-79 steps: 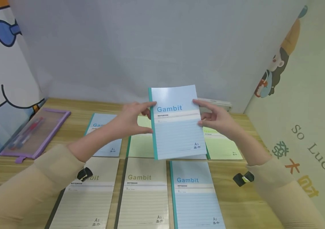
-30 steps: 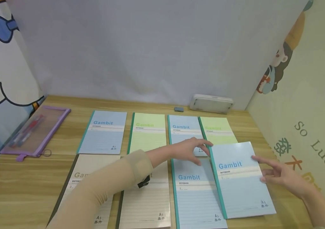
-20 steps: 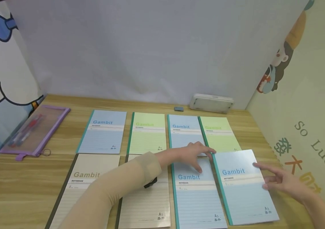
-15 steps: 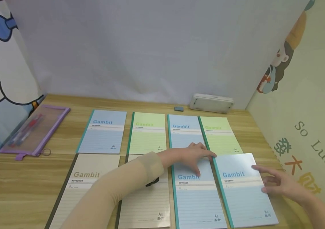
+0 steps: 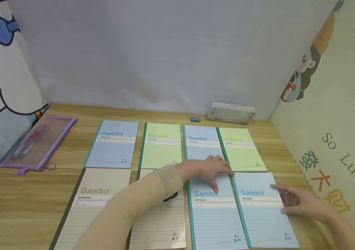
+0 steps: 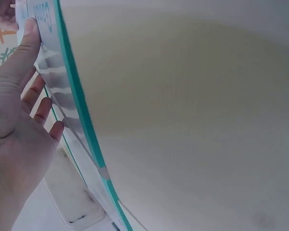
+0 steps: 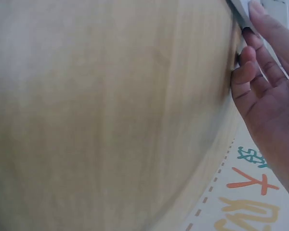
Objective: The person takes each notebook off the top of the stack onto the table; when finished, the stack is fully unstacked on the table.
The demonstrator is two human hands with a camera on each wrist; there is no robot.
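A light-blue notebook with a teal spine lies at the front right, the last in the front row. My right hand holds it by the right edge; in the right wrist view my right hand has the thumb above that edge and curled fingers beside and under it. My left hand spreads over the neighbouring blue notebook, thumb resting on its cover. Its fingertips touch the held notebook's top left corner. In the left wrist view my left hand has loosely bent fingers along the notebook edges.
Behind stand two blue notebooks and two green ones. Two beige notebooks lie front left. A purple mesh pouch holds pens. A grey eraser and white case sit at the back.
Both hands carried the blue notebook from mid-air to the front right. It then came down and slid slightly toward the person and left, against the neighbouring blue notebook.
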